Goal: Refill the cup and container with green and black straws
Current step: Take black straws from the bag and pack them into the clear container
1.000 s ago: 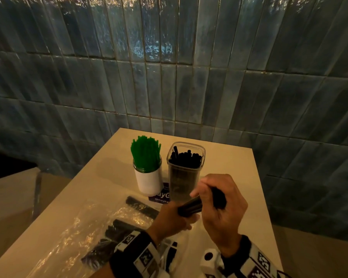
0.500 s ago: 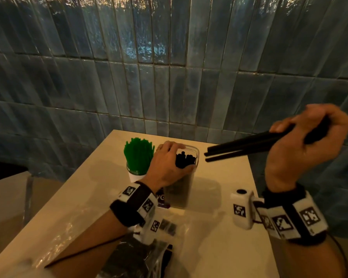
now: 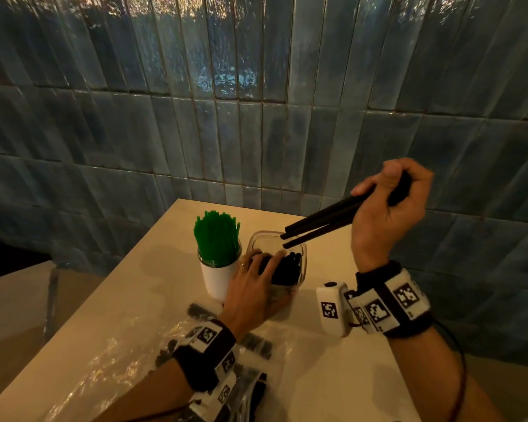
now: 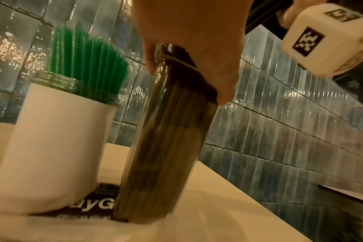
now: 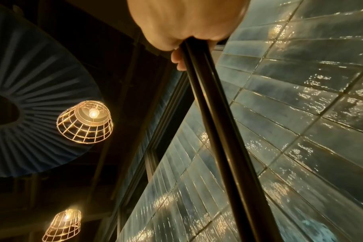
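Note:
A white cup (image 3: 217, 280) packed with green straws (image 3: 217, 237) stands mid-table. Right of it is a clear container (image 3: 301, 254) partly filled with black straws (image 3: 288, 269). My left hand (image 3: 264, 264) grips the container's top, fingers curled over the near rim and onto the straws inside. My right hand (image 3: 383, 193) is raised at the right and grips a bundle of black straws (image 3: 320, 222). The bundle slants down-left, its tips just above the container's mouth. The left wrist view shows the cup (image 4: 52, 139), the container (image 4: 166, 147) and my left hand (image 4: 193, 41) on its top. The right wrist view shows the bundle (image 5: 215, 122) leaving my right hand (image 5: 186, 21).
A crinkled clear plastic bag (image 3: 113, 363) with more black straws (image 3: 258, 345) lies on the near part of the cream table (image 3: 333, 382). A black printed card (image 4: 103, 208) sits under the container. A blue tiled wall (image 3: 256, 132) stands close behind the table.
My left hand left the bundle and took hold of the container. My right hand lifted the bundle up to the right, then swung its tips down over the container's mouth.

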Demonstrator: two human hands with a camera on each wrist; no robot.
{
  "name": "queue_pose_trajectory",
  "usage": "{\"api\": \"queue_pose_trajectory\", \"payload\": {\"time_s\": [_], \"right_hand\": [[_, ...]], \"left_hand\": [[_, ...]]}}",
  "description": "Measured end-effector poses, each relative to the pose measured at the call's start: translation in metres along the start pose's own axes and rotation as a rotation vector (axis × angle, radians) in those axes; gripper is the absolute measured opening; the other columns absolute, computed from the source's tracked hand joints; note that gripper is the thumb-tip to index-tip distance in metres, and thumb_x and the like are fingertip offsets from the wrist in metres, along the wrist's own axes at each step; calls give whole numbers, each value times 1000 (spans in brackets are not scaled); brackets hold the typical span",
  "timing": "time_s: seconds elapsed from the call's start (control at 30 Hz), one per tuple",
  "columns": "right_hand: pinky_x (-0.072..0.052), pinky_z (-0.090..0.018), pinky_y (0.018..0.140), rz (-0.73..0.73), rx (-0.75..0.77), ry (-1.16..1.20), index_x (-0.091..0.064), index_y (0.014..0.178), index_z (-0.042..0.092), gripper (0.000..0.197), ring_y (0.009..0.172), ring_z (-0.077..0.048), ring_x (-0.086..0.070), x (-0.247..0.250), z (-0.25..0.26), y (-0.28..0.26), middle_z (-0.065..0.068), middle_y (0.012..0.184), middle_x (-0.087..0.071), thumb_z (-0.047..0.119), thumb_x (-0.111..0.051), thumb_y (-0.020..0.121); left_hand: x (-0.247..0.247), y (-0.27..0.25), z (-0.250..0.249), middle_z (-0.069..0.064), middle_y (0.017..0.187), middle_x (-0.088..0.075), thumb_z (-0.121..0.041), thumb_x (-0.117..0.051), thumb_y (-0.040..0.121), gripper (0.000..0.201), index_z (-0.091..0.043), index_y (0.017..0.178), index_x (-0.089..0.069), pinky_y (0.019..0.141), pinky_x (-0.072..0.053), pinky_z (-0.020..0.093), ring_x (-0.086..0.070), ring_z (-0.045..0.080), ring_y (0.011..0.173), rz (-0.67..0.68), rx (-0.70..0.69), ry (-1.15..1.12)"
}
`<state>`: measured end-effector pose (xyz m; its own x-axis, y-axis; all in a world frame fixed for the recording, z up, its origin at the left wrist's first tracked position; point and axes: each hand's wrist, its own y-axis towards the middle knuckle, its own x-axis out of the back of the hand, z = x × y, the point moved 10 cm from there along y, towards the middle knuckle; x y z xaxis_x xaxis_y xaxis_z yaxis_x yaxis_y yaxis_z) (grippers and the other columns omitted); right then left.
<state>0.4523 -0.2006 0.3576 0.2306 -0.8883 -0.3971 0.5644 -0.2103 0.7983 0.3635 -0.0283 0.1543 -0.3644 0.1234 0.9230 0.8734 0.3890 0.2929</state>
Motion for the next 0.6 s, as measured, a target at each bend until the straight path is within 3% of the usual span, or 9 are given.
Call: {"api": "queue_pose_trajectory", "payload": {"time_s": [0.1,0.2,0.33,0.47,0.53,0.6], "right_hand": [[-50,-28,55,53,-27,-9,-54,95,45,10,52,-5,-56,-9,-8,-11,16,64,-58,37,-48,95],[-50,-26,55,158,-51,-50,-55,93,46,10,53,-9,-57,-19,-17,-26,13,65,-55,38,-48,94],[-49,-20,57,409,-119,-181,-55,91,26,9,58,-11,-57,-35,-46,-58,-1,70,-56,30,-48,94],[-42,-10,70,802,-263,-324,-54,88,20,13,72,-2,-52,-54,-83,-112,12,79,-51,26,-47,96],[-43,-18,79,991,-335,-411,-58,92,15,17,80,-4,-50,-57,-100,-143,5,87,-54,23,-44,99],[-44,-28,90,1122,-372,-508,-59,104,12,24,94,-11,-52,-54,-111,-167,-3,103,-59,25,-40,100]], "left_hand": [[5,-15,-7,9,124,-53,-67,-44,77,76,-25,139,-34,88,-48,40,-48,32,116,-59,-36,4],[6,-20,-9,8,120,-54,-69,-43,76,75,-24,137,-38,78,-52,34,-53,27,108,-91,-27,-13],[6,-22,-10,7,119,-54,-67,-56,72,80,-22,136,-38,80,-52,33,-54,25,106,-107,-21,-34],[19,-22,-9,12,124,-51,-60,-72,63,92,-15,134,-36,84,-49,33,-55,27,107,-207,6,-125],[23,-23,-6,17,129,-47,-57,-75,60,95,-13,133,-34,86,-48,35,-53,32,110,-261,37,-167],[24,-23,-4,19,140,-33,-59,-71,61,98,-12,135,-27,91,-45,40,-42,35,122,-291,71,-206]]}}
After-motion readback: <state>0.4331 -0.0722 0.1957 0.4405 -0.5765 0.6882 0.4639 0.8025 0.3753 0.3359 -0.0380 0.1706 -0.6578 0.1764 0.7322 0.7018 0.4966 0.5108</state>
